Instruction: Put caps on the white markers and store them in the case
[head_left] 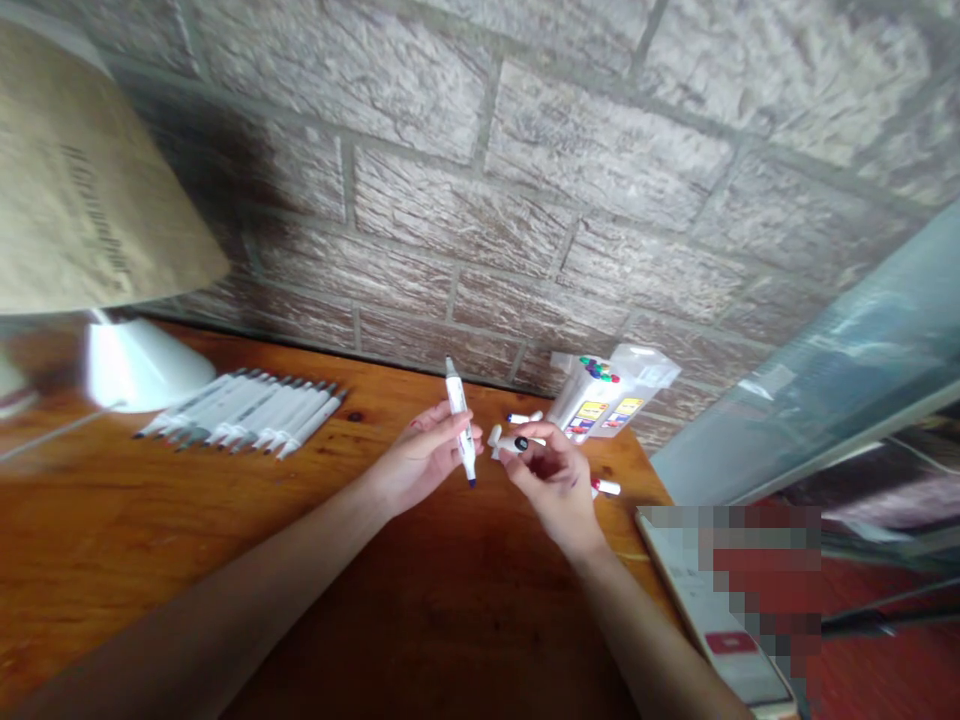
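Head view, left hand point(420, 462) — marker point(456, 397), right hand point(561, 480) — white piece point(510, 443)

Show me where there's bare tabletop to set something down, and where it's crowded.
Bare wood lies between the forearms; in front of the marker row, left of the left forearm; and between that row and the left hand. Crowded spots: around the right hand, by the plastic case and loose markers, and where the row nears the lamp base.

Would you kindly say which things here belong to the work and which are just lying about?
Apparently in use:
marker in left hand
black-ended item in right hand
marker row
marker case

Seemingly just there:
lamp
pale-rimmed object
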